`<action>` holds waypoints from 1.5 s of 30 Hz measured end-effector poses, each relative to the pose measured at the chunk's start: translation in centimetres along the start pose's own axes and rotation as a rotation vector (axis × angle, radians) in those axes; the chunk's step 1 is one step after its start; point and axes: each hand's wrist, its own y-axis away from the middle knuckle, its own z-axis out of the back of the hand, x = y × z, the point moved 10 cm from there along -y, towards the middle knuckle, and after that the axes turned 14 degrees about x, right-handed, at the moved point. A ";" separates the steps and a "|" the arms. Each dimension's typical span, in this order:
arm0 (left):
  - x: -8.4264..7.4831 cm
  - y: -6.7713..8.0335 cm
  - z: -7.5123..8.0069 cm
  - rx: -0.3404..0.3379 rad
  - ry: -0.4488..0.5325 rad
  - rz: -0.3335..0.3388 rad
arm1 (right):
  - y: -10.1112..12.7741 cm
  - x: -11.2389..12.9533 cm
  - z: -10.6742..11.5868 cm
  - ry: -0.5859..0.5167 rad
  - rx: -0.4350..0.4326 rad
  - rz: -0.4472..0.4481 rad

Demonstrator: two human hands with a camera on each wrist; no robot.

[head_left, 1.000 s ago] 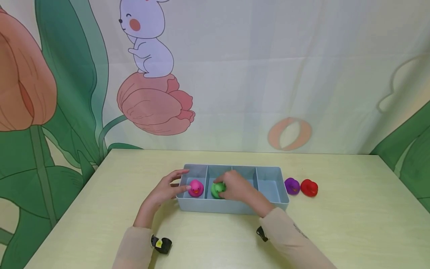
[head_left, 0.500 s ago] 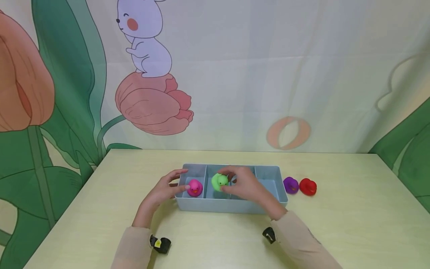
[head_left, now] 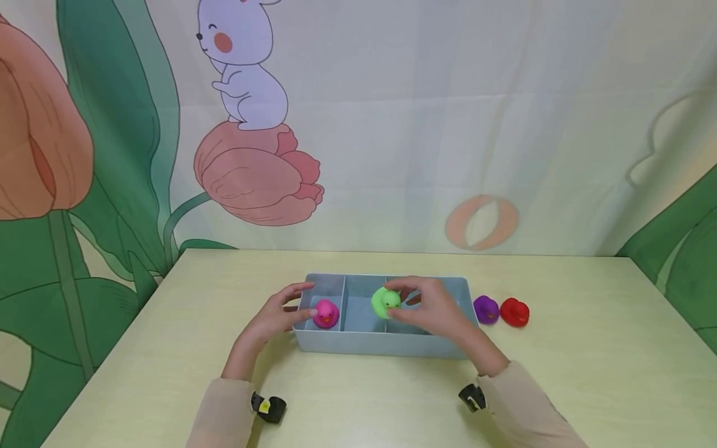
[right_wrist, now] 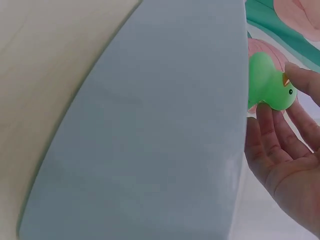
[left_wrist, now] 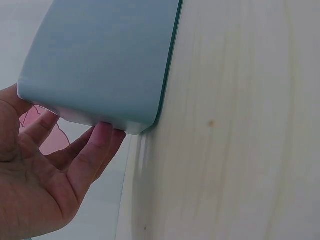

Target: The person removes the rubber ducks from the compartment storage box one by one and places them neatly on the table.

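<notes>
A pale blue divided box (head_left: 381, 344) sits on the table. At its left end my left hand (head_left: 273, 317) grips the wall, thumb over the rim and fingertips against the outside, as the left wrist view shows of the box's end (left_wrist: 100, 65). Between thumb and fingers, my right hand (head_left: 437, 309) pinches a green rubber duck (head_left: 385, 303) above the divider right of the second compartment. In the right wrist view the duck (right_wrist: 272, 85) shows at rim height, partly hidden by the box wall. A pink rubber duck (head_left: 326, 315) rests in the leftmost compartment, near my left thumb.
Just right of the box, a purple rubber duck (head_left: 486, 310) and a red one (head_left: 515, 312) lie side by side on the light wooden table (head_left: 594, 348). A printed curtain (head_left: 381, 137) hangs behind the table's far edge.
My right hand has lifted the green duck up out of the second compartment and carried it rightward to the divider. The left hand stays at the box's left end.
</notes>
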 end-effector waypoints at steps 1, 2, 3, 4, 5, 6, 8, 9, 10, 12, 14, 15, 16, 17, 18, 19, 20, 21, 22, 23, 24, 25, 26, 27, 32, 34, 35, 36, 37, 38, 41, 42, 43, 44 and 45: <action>0.0 0.0 0.0 0.001 0.002 0.000 | 0.3 -0.1 0.2 -0.007 -0.004 -0.008; 0.0 0.1 -0.1 0.001 0.002 0.002 | 0.5 -0.2 0.5 -0.016 -0.008 -0.013; -0.1 0.1 -0.1 0.003 0.002 0.003 | 0.8 -0.3 0.8 -0.018 -0.013 -0.019; -0.2 0.2 -0.2 0.003 0.004 0.004 | 1.1 -0.3 1.0 -0.020 -0.017 -0.025; -0.4 0.4 -0.2 0.002 0.006 0.007 | 1.4 -0.4 1.4 -0.013 -0.026 -0.030; -0.7 0.5 -0.3 0.003 0.008 0.008 | 1.7 -0.4 1.7 -0.007 -0.033 -0.034; -1.4 1.0 -0.4 0.005 0.012 0.010 | 2.2 -0.5 2.4 0.015 -0.050 -0.038; -1.8 1.2 -0.5 0.006 0.014 0.011 | 2.5 -0.5 2.8 0.031 -0.061 -0.039; -2.2 1.4 -0.6 0.005 0.013 0.014 | 2.8 -0.6 3.1 0.045 -0.072 -0.037; -2.8 1.8 -0.8 0.005 0.010 0.016 | 3.4 -0.6 3.8 0.058 -0.088 -0.028; -3.0 2.0 -0.8 0.004 0.009 0.016 | 3.9 -0.7 4.4 0.066 -0.104 -0.020; -3.1 2.0 -0.8 0.003 0.009 0.016 | 4.2 -0.7 4.7 0.069 -0.110 -0.020; -3.1 2.0 -0.8 0.004 0.008 0.016 | 4.5 -0.8 5.0 0.064 -0.116 -0.023; -3.2 2.0 -0.9 0.005 0.011 0.013 | 4.9 -0.9 5.3 0.061 -0.123 -0.030; -3.1 2.0 -0.8 0.006 0.013 0.012 | 5.2 -1.1 5.5 0.058 -0.130 -0.041; -3.2 2.0 -0.8 0.006 0.014 0.012 | 5.6 -1.2 5.7 0.059 -0.136 -0.052; -3.1 1.9 -0.8 0.007 0.010 0.008 | 5.9 -1.4 6.0 0.057 -0.139 -0.068; -3.1 1.9 -0.8 0.008 0.005 0.005 | 6.2 -1.6 6.2 0.057 -0.142 -0.079; -3.1 1.9 -0.8 0.008 0.005 0.004 | 6.5 -1.7 6.3 0.059 -0.145 -0.088; -3.1 1.9 -0.8 0.008 0.005 0.004 | 6.8 -1.9 6.5 0.066 -0.148 -0.096; -3.1 1.9 -0.8 0.007 0.004 0.005 | 7.1 -2.0 6.7 0.070 -0.148 -0.101; -3.0 1.9 -0.8 0.006 0.003 0.006 | 7.4 -2.0 6.9 0.076 -0.150 -0.105; -2.9 1.8 -0.7 0.006 0.003 0.006 | 7.7 -2.1 7.1 0.076 -0.153 -0.109; -2.8 1.7 -0.7 0.005 0.007 0.010 | 7.9 -2.2 7.3 0.071 -0.156 -0.113; -1.0 0.6 -0.2 0.001 0.011 0.013 | 9.3 -2.4 8.3 0.067 -0.174 -0.147; -0.3 0.2 -0.1 -0.002 0.007 0.012 | 9.7 -2.3 8.7 0.103 -0.185 -0.151; 0.0 0.0 0.0 -0.004 0.004 0.010 | 10.0 -2.3 8.9 0.124 -0.192 -0.150; 0.2 -0.1 0.0 -0.005 0.003 0.007 | 10.2 -2.2 9.1 0.143 -0.198 -0.149; 0.3 -0.1 0.1 -0.008 0.000 0.006 | 10.5 -2.3 9.3 0.156 -0.205 -0.147; 0.4 -0.2 0.1 -0.010 -0.001 0.005 | 10.7 -2.3 9.5 0.163 -0.210 -0.145; 0.6 -0.2 0.1 -0.012 0.000 0.005 | 11.5 -2.8 10.0 0.169 -0.224 -0.156; 0.6 -0.2 0.1 -0.011 -0.001 0.005 | 11.8 -3.0 10.1 0.175 -0.226 -0.163; 0.6 -0.2 0.1 -0.014 -0.001 0.009 | 12.0 -3.2 10.2 0.186 -0.226 -0.175; 0.6 -0.2 0.1 -0.015 -0.001 0.011 | 12.2 -3.5 10.3 0.192 -0.224 -0.186; 0.7 -0.2 0.1 -0.016 -0.002 0.014 | 12.4 -3.8 10.4 0.196 -0.222 -0.197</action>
